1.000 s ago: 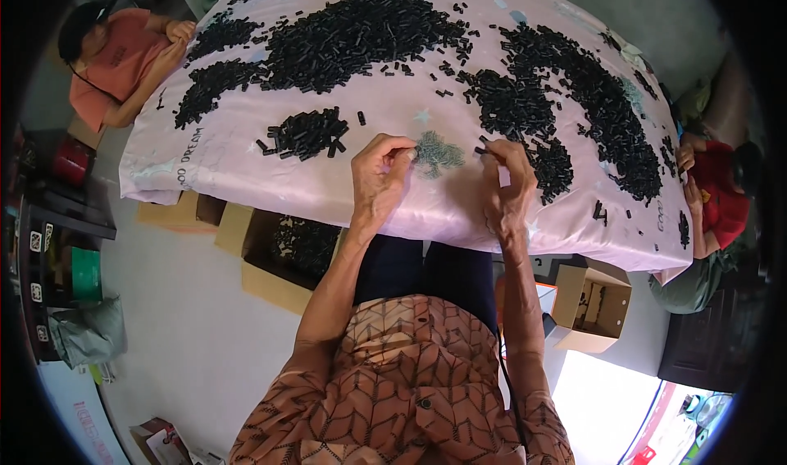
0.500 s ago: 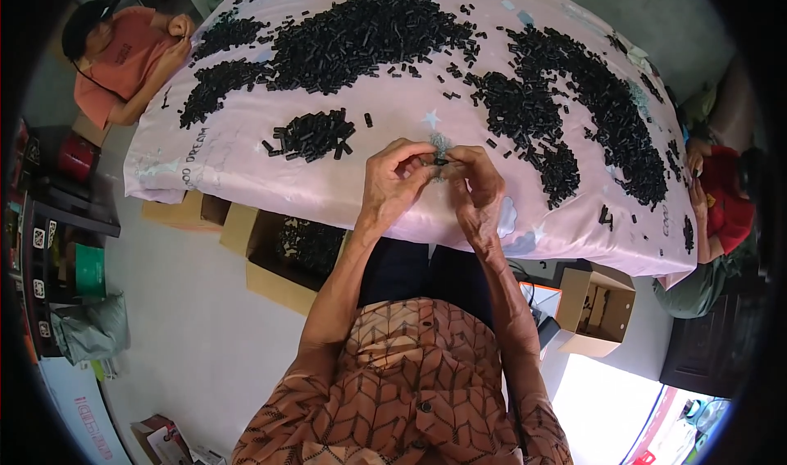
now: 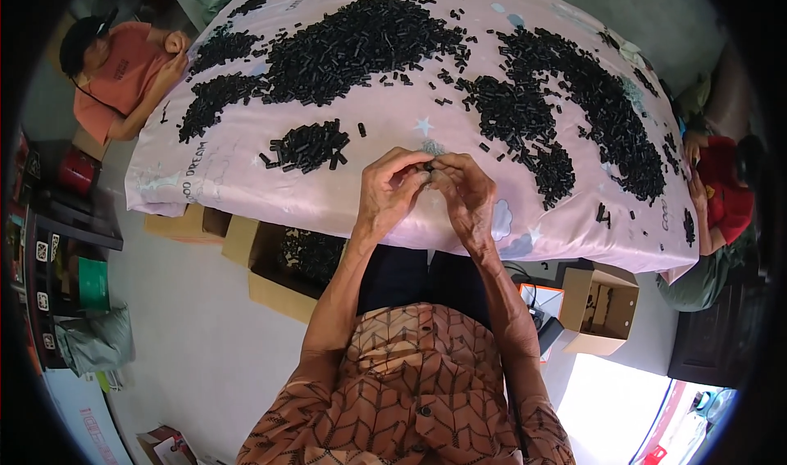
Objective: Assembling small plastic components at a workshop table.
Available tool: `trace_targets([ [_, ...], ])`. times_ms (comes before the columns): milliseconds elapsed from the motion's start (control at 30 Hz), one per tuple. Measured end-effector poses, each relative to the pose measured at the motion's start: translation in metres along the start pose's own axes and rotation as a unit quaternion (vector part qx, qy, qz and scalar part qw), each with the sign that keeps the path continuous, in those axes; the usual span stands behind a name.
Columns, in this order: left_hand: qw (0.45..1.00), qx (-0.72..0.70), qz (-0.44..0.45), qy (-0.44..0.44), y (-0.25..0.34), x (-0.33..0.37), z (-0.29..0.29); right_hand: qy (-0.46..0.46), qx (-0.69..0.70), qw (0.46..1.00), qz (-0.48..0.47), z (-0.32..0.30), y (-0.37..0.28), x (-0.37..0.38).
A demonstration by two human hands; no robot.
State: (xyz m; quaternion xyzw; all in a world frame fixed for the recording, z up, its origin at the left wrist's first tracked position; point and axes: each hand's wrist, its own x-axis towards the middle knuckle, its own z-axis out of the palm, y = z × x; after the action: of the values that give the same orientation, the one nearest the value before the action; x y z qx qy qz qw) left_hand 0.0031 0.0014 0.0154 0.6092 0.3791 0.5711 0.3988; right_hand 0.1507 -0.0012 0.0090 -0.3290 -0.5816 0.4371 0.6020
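My left hand [image 3: 388,188] and my right hand [image 3: 466,194] meet fingertip to fingertip above the near edge of the pink cloth. Both are closed in a pinch on one small black cylindrical piece [image 3: 428,167], mostly hidden by the fingers. Just beyond the fingertips lies a little heap of tiny pale grey-green parts [image 3: 433,147]. A small pile of black cylindrical pieces [image 3: 310,147] is on the cloth left of my hands, with a single piece [image 3: 361,129] lying apart from it.
A large black heap [image 3: 352,51] covers the table's far middle; further heaps [image 3: 607,96] spread at right. One person in orange [image 3: 123,75] sits at the left edge, another in red [image 3: 725,182] at the right. Below the table stand an open box of black pieces [image 3: 246,243] and another cardboard box [image 3: 602,305].
My joined hands have shifted slightly left and nearer to me relative to the pale parts, and the fingers around the black piece have closed in more. The camera view has moved slightly.
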Motion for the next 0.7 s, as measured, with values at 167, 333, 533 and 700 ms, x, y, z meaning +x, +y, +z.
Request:
trace_targets([
  [167,0.999,-0.012,0.019,0.028,-0.002,0.0,0.001,-0.005,-0.021,1.0,-0.013,-0.001,-0.001,-0.001],
  [333,0.994,-0.086,-0.026,0.069,-0.002,-0.001,0.002,0.021,-0.165,0.984,-0.061,-0.006,-0.008,-0.004],
  [533,0.983,-0.123,-0.025,0.135,0.013,-0.001,0.002,-0.014,-0.394,0.906,-0.156,0.003,-0.022,-0.011],
  [700,0.989,-0.099,-0.006,0.114,0.003,-0.003,-0.002,-0.056,-0.42,0.897,-0.126,0.005,-0.018,-0.011],
])
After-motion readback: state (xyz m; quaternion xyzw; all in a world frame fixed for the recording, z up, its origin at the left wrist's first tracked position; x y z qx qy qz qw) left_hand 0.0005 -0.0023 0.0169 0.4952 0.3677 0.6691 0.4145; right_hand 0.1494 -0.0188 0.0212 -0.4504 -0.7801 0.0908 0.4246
